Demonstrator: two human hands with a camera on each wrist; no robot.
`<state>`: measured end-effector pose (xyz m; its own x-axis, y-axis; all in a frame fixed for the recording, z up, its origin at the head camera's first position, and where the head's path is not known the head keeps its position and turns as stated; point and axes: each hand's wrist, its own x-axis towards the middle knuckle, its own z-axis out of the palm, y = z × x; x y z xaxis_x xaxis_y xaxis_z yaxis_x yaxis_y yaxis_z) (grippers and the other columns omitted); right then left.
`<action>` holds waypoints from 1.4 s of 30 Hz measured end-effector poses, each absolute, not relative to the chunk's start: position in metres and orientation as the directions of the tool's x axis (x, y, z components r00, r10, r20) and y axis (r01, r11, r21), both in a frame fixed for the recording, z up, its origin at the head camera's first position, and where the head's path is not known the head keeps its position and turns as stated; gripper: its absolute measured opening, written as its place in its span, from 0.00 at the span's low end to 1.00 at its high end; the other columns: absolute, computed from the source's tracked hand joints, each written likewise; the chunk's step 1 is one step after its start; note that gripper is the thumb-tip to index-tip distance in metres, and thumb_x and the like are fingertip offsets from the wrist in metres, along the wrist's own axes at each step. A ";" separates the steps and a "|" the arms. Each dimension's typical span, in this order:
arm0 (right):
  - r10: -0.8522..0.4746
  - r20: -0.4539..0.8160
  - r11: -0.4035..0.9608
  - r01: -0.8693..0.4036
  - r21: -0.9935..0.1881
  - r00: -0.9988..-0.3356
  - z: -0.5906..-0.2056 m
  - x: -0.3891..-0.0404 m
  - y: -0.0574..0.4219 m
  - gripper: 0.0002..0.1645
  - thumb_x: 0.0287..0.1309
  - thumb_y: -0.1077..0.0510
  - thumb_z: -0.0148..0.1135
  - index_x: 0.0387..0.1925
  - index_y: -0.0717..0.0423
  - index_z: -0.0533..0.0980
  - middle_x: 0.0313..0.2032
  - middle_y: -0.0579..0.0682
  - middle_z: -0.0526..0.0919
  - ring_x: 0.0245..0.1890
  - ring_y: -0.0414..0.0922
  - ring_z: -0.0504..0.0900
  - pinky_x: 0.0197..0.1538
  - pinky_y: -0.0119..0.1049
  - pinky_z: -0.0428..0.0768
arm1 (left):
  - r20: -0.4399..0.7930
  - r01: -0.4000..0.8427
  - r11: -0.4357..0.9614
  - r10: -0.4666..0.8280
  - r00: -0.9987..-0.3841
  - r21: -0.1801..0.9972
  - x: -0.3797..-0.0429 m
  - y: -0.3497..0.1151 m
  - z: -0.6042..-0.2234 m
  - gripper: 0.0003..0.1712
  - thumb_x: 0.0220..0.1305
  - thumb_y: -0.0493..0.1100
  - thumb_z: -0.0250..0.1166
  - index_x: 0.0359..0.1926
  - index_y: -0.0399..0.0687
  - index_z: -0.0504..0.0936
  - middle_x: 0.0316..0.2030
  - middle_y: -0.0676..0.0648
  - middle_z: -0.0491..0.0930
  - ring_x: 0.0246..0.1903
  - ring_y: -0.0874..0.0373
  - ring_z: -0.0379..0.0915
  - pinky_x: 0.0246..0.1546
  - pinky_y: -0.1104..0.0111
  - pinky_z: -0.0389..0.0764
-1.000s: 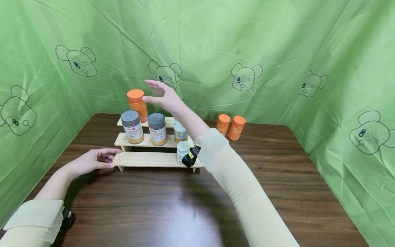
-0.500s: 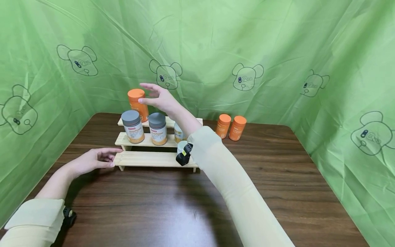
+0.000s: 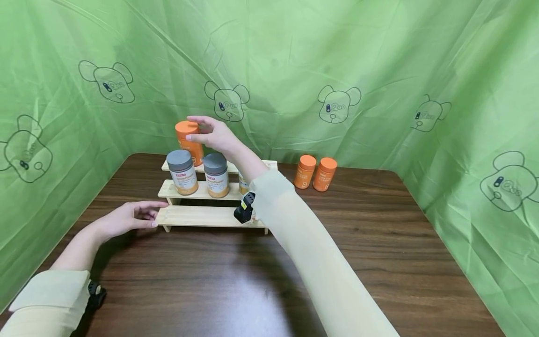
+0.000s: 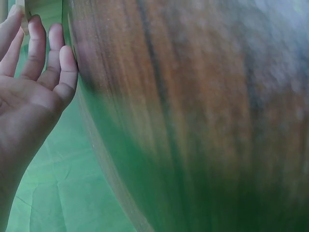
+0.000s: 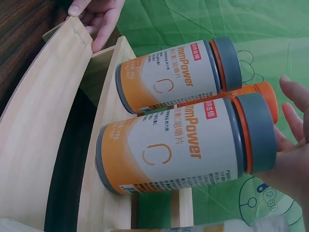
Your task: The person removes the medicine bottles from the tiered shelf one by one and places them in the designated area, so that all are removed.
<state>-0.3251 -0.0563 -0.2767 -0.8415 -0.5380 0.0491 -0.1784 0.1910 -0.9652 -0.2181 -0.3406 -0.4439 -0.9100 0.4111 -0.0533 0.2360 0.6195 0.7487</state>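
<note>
A three-tier wooden display rack point(image 3: 198, 216) stands on the table. My left hand point(image 3: 130, 217) holds the left end of its lowest shelf, thumb at the front and forefinger at the back edge. My right hand point(image 3: 216, 135) reaches over the rack beside the large orange bottle point(image 3: 193, 152) on the top shelf. Its thumb overlaps the bottle's upper side in the head view, and the fingers are spread by the orange cap. Two grey-capped supplement jars point(image 5: 169, 145) sit on the middle shelf. A partly hidden bottle point(image 3: 243, 183) stands to their right, behind my right forearm.
Two smaller orange bottles point(image 3: 324, 174) stand upright on the brown table point(image 3: 379, 224), right of the rack. Green cloth point(image 3: 282, 61) with bear drawings hangs around the back and sides. My right sleeve covers the rack's right end, mostly hiding a small white bottle there.
My right hand has moved left and slightly down, closer to the large orange bottle. Its forearm now covers more of the rack's right end. The left hand has stayed at the lowest shelf.
</note>
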 end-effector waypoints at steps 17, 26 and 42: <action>-0.526 0.029 0.213 -0.165 -0.963 -0.850 -0.288 -0.343 -0.064 0.31 0.56 0.55 0.66 0.61 0.40 0.70 0.60 0.42 0.72 0.55 0.37 0.72 0.61 0.46 0.69 | -0.047 0.231 0.593 0.416 -0.908 0.772 -0.218 -0.340 -0.449 0.34 0.57 0.46 0.68 0.64 0.46 0.69 0.41 0.46 0.79 0.41 0.67 0.73 0.41 0.75 0.73; -0.505 0.064 0.179 -0.177 -0.968 -0.861 -0.288 -0.343 -0.068 0.30 0.55 0.58 0.67 0.60 0.46 0.71 0.55 0.43 0.77 0.52 0.37 0.75 0.55 0.39 0.74 | -0.050 0.229 0.587 0.421 -0.906 0.777 -0.221 -0.339 -0.450 0.33 0.57 0.47 0.68 0.64 0.48 0.70 0.41 0.46 0.79 0.42 0.66 0.73 0.41 0.74 0.73; -0.505 0.088 0.154 -0.190 -0.970 -0.859 -0.290 -0.345 -0.070 0.33 0.54 0.60 0.68 0.62 0.46 0.70 0.55 0.42 0.76 0.52 0.36 0.74 0.51 0.35 0.76 | -0.058 0.212 0.576 0.414 -0.908 0.790 -0.221 -0.343 -0.452 0.34 0.57 0.46 0.68 0.64 0.47 0.69 0.41 0.45 0.79 0.41 0.65 0.73 0.41 0.74 0.73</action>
